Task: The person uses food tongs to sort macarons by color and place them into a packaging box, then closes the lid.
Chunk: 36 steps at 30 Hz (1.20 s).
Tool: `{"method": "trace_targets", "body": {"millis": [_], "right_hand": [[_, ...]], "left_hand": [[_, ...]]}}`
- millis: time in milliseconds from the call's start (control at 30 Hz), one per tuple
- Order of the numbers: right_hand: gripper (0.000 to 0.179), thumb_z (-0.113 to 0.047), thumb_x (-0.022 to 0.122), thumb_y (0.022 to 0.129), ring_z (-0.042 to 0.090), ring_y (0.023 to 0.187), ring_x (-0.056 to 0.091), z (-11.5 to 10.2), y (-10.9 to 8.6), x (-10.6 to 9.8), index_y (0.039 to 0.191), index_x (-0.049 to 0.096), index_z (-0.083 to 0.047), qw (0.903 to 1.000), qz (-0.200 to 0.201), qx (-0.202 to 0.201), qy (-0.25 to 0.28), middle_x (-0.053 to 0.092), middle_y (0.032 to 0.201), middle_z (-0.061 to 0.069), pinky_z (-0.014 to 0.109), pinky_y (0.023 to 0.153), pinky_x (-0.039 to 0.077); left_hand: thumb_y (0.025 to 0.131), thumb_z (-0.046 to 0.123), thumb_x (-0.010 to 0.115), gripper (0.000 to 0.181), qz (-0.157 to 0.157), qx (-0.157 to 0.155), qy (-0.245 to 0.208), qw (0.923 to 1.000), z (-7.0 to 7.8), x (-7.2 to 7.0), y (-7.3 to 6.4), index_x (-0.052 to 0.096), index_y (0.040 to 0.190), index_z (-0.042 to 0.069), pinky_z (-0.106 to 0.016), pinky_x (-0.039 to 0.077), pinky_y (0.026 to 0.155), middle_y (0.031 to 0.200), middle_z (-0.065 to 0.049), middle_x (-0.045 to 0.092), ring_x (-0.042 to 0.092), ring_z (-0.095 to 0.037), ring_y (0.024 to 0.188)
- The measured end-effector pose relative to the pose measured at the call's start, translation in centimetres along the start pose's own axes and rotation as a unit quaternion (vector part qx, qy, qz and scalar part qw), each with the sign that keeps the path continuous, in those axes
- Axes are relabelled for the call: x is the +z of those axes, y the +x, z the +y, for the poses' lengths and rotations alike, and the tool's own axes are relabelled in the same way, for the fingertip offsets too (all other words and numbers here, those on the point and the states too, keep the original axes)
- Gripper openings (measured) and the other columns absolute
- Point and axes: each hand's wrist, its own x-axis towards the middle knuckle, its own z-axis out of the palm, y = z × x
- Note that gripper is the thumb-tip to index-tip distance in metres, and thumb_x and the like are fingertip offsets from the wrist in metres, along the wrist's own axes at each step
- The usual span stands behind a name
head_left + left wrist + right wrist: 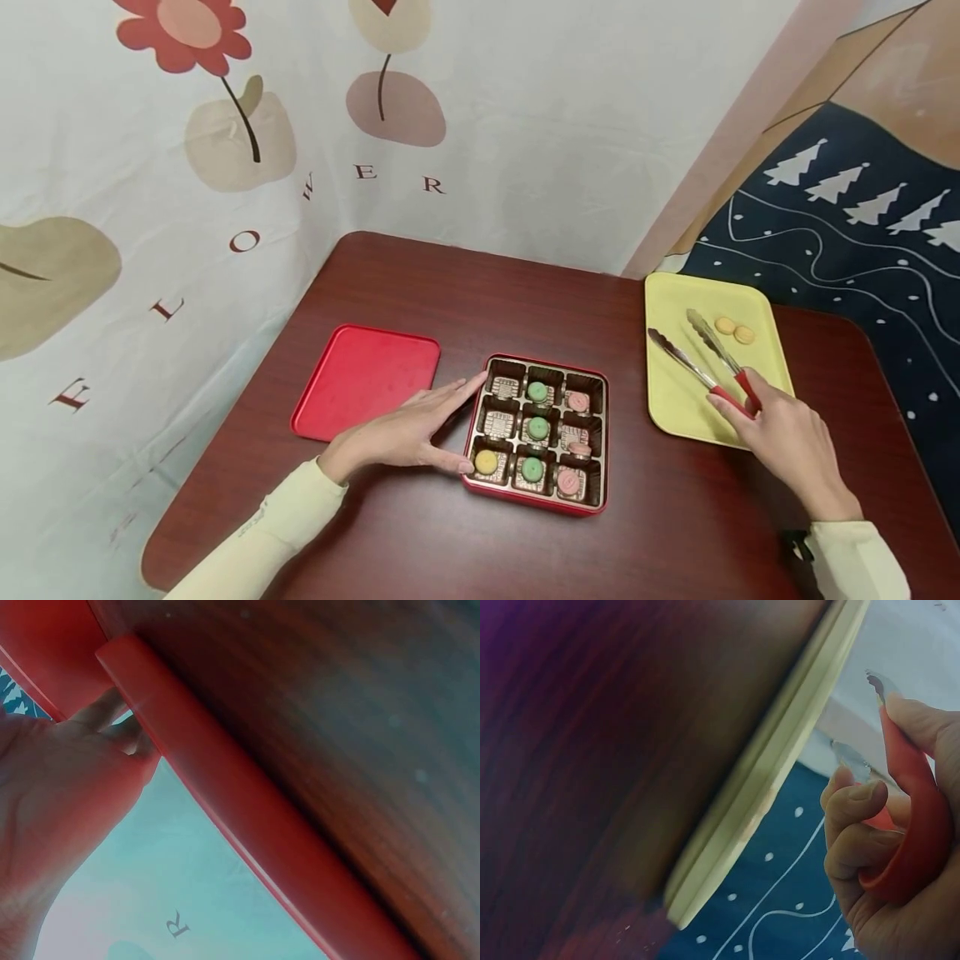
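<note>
Head view: right hand (787, 429) gripping tongs (686, 360) over a yellow tray (678, 408), left hand (416, 425) spread along a box (536, 499).
Curled fingers wrap the red handles, the thumb stretched along one of them in the right wrist view; the metal ends stand apart, just left of two yellowish macarons (744, 335). From the lower left the other forearm reaches in, straight fingers at the far end of the box's left side, thumb at its near-left corner. Inside, green macarons (537, 428) fill the middle column, pink macarons (569, 481) the right, one yellow macaron (486, 462) the near-left compartment. Left of the box a red lid (367, 379) lies on the table (675, 517).
</note>
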Motion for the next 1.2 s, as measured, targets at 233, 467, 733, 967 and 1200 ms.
{"method": "trace_targets", "body": {"millis": [233,467,733,967,1200], "right_hand": [[0.051,-0.048,0.076,0.09,0.024,0.053,0.043,2.0,0.4,-0.7,0.114,0.059,-0.007,0.9992,-0.013,0.036,-0.014,0.041,0.06,0.002,0.034,0.047,0.027],[0.08,-0.059,0.067,0.093,0.036,0.062,0.054,4.2,0.5,-1.1,0.139,0.051,0.004,0.9941,-0.056,0.09,-0.023,0.053,0.066,0.01,0.045,0.048,0.039],[0.074,-0.059,0.066,0.094,0.035,0.059,0.054,6.1,0.2,-1.4,0.13,0.052,0.004,0.9919,-0.058,0.108,-0.031,0.058,0.071,0.014,0.041,0.044,0.036],[0.086,-0.061,0.064,0.094,0.035,0.062,0.056,6.9,0.0,-2.0,0.139,0.046,0.011,0.9882,-0.091,0.12,-0.027,0.065,0.082,0.02,0.038,0.044,0.036],[0.075,-0.058,0.062,0.097,0.03,0.064,0.056,7.0,0.0,-2.1,0.129,0.05,0.008,0.9853,-0.115,0.126,0.002,0.062,0.078,0.017,0.036,0.049,0.038]], "left_hand": [[0.077,0.082,0.066,0.118,0.001,-0.002,0.007,1.0,-0.1,0.1,0.1,-0.008,0.162,0.048,-0.059,0.015,0.125,0.17,0.017,0.013,0.012,-0.016,0.158],[0.077,0.084,0.065,0.118,-0.002,-0.002,0.007,1.0,-0.1,0.1,0.1,-0.008,0.162,0.047,-0.059,0.015,0.125,0.17,0.018,0.012,0.011,-0.016,0.159],[0.077,0.083,0.065,0.118,-0.004,-0.002,0.003,1.0,-0.1,0.1,0.1,-0.008,0.162,0.047,-0.06,0.014,0.124,0.17,0.017,0.012,0.011,-0.017,0.159],[0.079,0.08,0.066,0.118,0.0,0.005,0.0,1.0,-0.1,0.2,0.1,-0.007,0.163,0.044,-0.061,0.015,0.124,0.171,0.014,0.013,0.012,-0.019,0.159],[0.078,0.078,0.07,0.119,0.005,0.0,-0.003,1.0,0.1,0.1,-0.1,-0.006,0.163,0.045,-0.061,0.015,0.124,0.17,0.012,0.016,0.013,-0.02,0.159]]}}
